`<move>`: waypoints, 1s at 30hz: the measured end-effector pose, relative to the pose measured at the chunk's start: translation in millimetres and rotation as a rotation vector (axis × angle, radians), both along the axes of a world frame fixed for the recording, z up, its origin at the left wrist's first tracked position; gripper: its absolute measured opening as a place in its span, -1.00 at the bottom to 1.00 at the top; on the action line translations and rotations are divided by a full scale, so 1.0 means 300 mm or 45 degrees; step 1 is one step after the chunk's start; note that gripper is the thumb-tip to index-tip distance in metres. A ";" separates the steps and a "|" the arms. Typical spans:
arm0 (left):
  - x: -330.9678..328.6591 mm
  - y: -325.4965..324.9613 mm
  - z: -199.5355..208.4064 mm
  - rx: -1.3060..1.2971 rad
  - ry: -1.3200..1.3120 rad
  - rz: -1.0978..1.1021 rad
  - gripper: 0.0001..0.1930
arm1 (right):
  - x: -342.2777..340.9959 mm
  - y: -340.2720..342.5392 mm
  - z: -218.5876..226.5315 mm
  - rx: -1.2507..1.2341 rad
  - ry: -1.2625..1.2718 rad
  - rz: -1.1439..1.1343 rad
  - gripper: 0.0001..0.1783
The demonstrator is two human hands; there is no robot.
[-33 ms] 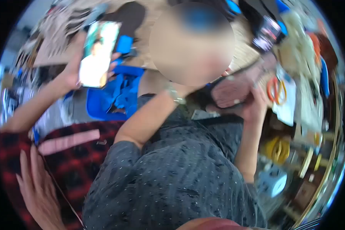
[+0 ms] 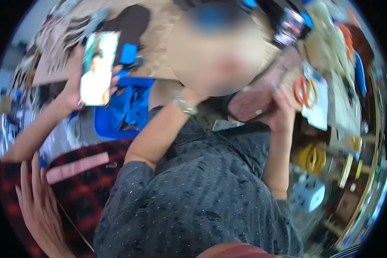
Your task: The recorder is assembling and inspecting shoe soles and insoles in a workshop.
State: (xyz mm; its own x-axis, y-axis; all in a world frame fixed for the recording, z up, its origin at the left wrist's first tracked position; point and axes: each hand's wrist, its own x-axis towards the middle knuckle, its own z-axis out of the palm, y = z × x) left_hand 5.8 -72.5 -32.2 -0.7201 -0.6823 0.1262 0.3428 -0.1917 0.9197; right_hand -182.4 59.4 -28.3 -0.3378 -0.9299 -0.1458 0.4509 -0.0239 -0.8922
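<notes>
My right hand is closed around the near part of a long brownish-pink, sole-shaped piece with a dark rim. That piece slants up and away to the right over the table edge. A light-coloured watch or bracelet is on my left wrist. Beyond that wrist, my left hand reaches toward the piece from the left. A round blurred patch covers most of its fingers, so whatever they hold or touch is hidden.
At left, a person in red-black plaid holds a lit phone. A blue bin holds blue scraps. Orange-handled scissors lie on white paper at right. Beyond are a dark phone, pale fabric, a yellow object and a light-blue stool.
The whole scene has slid slightly left in the picture as my view turned. My right hand keeps its hold on the brownish-pink piece; my left wrist has shifted little relative to the table.
</notes>
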 end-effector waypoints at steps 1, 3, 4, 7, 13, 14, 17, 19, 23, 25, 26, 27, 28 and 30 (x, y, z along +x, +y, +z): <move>0.008 0.017 0.052 0.036 -0.167 -0.007 -0.14 | 0.020 0.011 0.026 0.118 0.058 0.072 -0.66; 0.003 0.027 0.042 0.145 -0.015 -0.190 -0.23 | 0.034 0.021 0.069 0.146 0.471 0.543 -0.66; -0.009 0.052 0.053 0.185 0.064 -0.286 -0.23 | 0.067 0.035 0.056 0.068 0.481 0.558 -0.66; -0.032 0.094 0.078 0.230 0.195 -0.414 -0.24 | 0.118 0.051 0.012 -0.070 0.408 0.553 -0.66; 0.011 0.125 0.104 0.114 -0.042 -0.270 -0.28 | 0.158 0.076 -0.027 -0.145 0.503 0.542 -0.61; 0.029 0.121 0.082 0.223 0.035 -0.348 -0.35 | 0.147 0.070 -0.015 -0.128 0.607 0.638 -0.62; 0.088 0.125 0.078 0.221 0.022 -0.285 -0.43 | 0.065 0.043 0.077 0.106 0.752 0.500 -0.76; 0.085 0.130 0.090 0.202 0.004 -0.330 -0.53 | -0.014 0.008 0.082 -0.109 0.807 0.160 -0.74; 0.051 0.209 0.104 0.366 -0.041 -0.454 -0.57 | 0.029 -0.066 0.143 -0.376 0.715 0.370 -0.38; 0.072 0.223 0.084 0.247 0.069 -0.490 -0.58 | 0.127 -0.085 0.157 -0.378 0.503 0.544 -0.25; 0.071 0.227 0.086 0.243 0.071 -0.462 -0.58 | 0.145 -0.086 0.155 -0.437 0.494 0.530 -0.24; 0.073 0.228 0.092 0.218 0.087 -0.472 -0.58 | 0.158 -0.090 0.151 -0.495 0.483 0.513 -0.24; 0.076 0.230 0.096 0.195 0.102 -0.484 -0.58 | 0.165 -0.094 0.152 -0.500 0.477 0.535 -0.24; 0.077 0.234 0.101 0.173 0.133 -0.487 -0.57 | 0.169 -0.094 0.158 -0.544 0.455 0.526 -0.24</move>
State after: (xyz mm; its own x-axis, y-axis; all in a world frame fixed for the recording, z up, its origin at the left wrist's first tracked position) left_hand 28.9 -2.4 -1.8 -0.9130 -0.3833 0.1393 0.3132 -0.4403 0.8414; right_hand -131.6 31.2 19.0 0.0971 -0.9437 0.3162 0.1791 -0.2959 -0.9383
